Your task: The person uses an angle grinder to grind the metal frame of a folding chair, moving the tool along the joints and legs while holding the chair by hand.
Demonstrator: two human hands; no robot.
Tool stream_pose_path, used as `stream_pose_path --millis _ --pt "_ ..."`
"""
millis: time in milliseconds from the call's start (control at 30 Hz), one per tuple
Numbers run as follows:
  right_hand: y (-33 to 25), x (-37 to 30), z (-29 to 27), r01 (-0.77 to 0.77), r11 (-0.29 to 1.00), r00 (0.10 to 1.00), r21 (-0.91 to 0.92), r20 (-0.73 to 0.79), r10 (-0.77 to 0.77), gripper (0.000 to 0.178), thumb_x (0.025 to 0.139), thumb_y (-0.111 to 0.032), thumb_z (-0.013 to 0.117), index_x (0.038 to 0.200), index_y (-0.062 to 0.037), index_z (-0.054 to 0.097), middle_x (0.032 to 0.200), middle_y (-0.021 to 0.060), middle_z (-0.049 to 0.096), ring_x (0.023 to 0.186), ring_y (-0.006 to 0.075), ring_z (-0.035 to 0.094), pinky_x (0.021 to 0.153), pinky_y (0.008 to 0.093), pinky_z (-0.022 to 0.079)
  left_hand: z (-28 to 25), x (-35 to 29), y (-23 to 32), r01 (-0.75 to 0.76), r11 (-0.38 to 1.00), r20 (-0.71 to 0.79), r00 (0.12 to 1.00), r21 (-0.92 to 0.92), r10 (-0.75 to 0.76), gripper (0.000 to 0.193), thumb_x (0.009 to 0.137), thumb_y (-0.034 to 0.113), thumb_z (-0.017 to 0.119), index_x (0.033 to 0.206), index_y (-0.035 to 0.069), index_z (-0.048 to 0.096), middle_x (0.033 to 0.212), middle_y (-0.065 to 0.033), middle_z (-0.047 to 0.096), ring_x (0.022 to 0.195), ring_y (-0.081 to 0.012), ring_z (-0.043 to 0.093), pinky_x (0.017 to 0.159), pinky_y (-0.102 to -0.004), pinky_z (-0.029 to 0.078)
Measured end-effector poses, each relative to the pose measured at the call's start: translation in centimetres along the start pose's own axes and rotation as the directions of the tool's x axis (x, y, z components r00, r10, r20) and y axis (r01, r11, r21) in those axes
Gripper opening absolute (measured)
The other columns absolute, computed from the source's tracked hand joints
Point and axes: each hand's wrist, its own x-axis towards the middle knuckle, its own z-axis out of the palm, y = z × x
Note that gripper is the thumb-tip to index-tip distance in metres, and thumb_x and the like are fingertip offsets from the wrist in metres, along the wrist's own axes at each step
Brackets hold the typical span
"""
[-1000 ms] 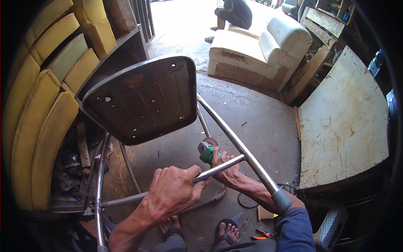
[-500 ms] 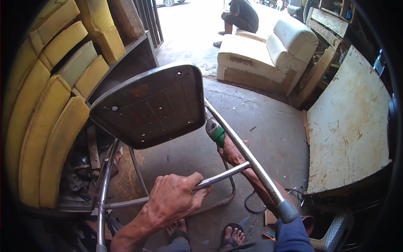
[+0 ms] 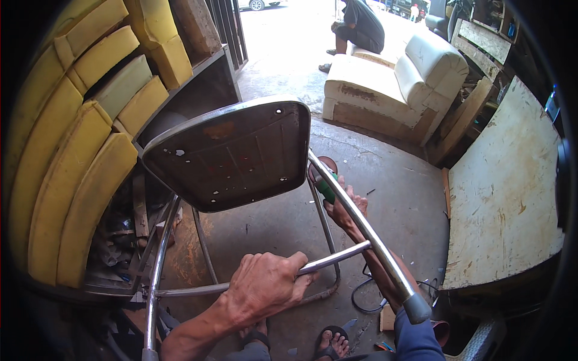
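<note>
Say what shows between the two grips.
In the head view, a thin metal tube crosses the stretch between left grip and right grip; otherwise only floor shows behind.

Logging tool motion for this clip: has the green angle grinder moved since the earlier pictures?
Yes: the green angle grinder has moved forward, closer to the white sofa in the view.

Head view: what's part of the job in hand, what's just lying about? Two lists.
In hand:
- metal chair, its crossbar gripped by the left hand
- green angle grinder, held in the right hand

Apparently just lying about:
- yellow foam pads
- off-white sofa section
- scuffed whitish panel
</note>
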Motion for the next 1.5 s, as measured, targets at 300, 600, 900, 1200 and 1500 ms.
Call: stream_pose_path --millis 300,600,900,1200,1500 --pt "-0.8 -1.1 2.8 0.002 1.000 0.982 0.022 -0.190 0.002 0.072 0.090 -0.037 0.069 0.145 0.0023 0.043 0.095 0.0228 0.065 0.067 0.0346 0.072 0.059 0.0474 0.057 0.5 0.1 -0.1 -0.027 1.000 0.011 1.000 -0.014 0.027 0.034 0.092 0.037 0.073 0.085 0.004 0.070 0.057 -0.0127 0.064 0.050 -0.0311 0.063 0.054 -0.0427 0.050" --pt "-1.5 -5.4 1.6 0.136 0.991 0.980 -0.017 -0.146 -0.137 0.083 0.084 -0.039 0.074 0.148 0.0004 0.041 0.104 0.0251 0.066 0.076 0.0418 0.071 0.064 0.0520 0.056 0.1 -0.2 -0.8 -0.014 1.000 0.002 1.000 -0.013 0.014 0.028 0.092 0.030 0.068 0.086 0.003 0.065 0.063 -0.0210 0.065 0.065 -0.0424 0.069 0.064 -0.0522 0.055" --pt "2.8 -20.2 -1.0 -0.062 0.996 0.909 -0.065 0.408 0.083 0.090 0.081 -0.045 0.076 0.148 0.0013 0.037 0.112 0.0260 0.069 0.087 0.0424 0.072 0.072 0.0552 0.055 0.6 0.0 -0.6 -0.037 0.999 0.006 0.999 -0.007 0.037 0.027 0.092 0.028 0.066 0.091 0.001 0.071 0.065 -0.0227 0.066 0.067 -0.0413 0.070 0.066 -0.0508 0.056" --pt "3.4 -27.9 -0.4 0.029 0.992 0.909 -0.126 0.417 0.026 0.091 0.078 -0.040 0.077 0.152 -0.0051 0.038 0.100 0.0218 0.067 0.081 0.0389 0.071 0.068 0.0511 0.055 1.4 0.5 -0.9 -0.052 0.999 -0.074 0.996 -0.012 0.051 0.031 0.089 0.030 0.072 0.080 0.000 0.073 0.059 -0.0209 0.063 0.059 -0.0386 0.068 0.061 -0.0468 0.054" --pt "3.9 -20.9 -1.5 0.561 0.780 0.784 -0.277 0.482 -0.392 0.066 0.085 -0.020 0.064 0.147 -0.0065 0.046 0.093 0.0198 0.065 0.071 0.0349 0.069 0.063 0.0473 0.053 2.3 1.1 -1.8 -0.092 0.996 -0.104 0.990 -0.005 0.091 0.034 0.086 0.034 0.076 0.082 0.000 0.077 0.061 -0.0218 0.063 0.057 -0.0383 0.066 0.063 -0.0466 0.053"
